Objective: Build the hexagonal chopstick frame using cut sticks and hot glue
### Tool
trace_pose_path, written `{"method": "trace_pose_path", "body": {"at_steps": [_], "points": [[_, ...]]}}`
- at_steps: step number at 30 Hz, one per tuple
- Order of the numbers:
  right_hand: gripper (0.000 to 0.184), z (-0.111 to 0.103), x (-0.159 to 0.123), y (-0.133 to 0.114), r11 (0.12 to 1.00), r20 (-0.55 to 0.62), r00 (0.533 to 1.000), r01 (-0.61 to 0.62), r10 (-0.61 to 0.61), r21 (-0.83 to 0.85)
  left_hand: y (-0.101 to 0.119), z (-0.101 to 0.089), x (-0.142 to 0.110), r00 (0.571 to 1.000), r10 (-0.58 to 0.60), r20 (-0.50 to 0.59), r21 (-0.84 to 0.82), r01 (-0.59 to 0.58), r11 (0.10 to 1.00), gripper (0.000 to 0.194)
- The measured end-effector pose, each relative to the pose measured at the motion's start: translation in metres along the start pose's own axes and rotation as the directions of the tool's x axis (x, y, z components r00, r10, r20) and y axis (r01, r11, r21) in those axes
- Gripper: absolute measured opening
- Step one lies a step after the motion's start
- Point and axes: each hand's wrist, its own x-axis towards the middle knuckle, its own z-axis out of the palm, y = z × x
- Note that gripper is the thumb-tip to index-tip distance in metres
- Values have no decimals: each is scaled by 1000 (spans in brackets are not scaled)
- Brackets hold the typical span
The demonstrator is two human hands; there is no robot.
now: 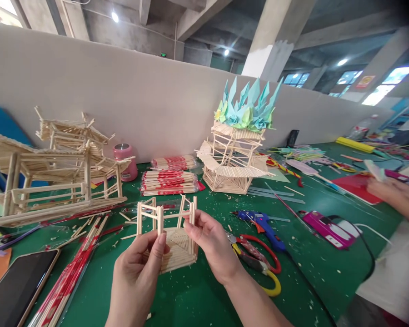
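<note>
Between my hands is a small chopstick frame (177, 250) with a slatted floor, upright posts and thin rails. My left hand (139, 268) pinches a front post of it between thumb and fingers. At the right side, my right hand (211, 245) closes thumb and fingers on another post. The frame is held just over the green table, tilted slightly towards me; whether its base touches the table I cannot tell. Right of my right hand lie red-handled scissors (275, 254), yellow-handled pliers (272, 284) and a blue glue gun (259, 221).
A large chopstick pavilion (61, 190) stands left; a tower with blue paper folds (231, 172) stands behind. Wrapped chopstick bundles (168, 181), a pink cup (126, 163) and a phone (20, 286) lie about. At right are a pink device (330, 229) and another person's hand (378, 188).
</note>
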Motion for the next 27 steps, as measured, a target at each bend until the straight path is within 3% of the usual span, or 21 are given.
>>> {"method": "trace_pose_path", "body": {"at_steps": [22,27], "points": [[20,-1,0,4,981,-16,995,99,-103,-168,0,-1,-1,999,11,-43,13,-11,1000,31],[26,1,-9,10,965,-6,997,68,-72,-253,-2,-4,-2,997,57,-60,99,-51,994,33]]}}
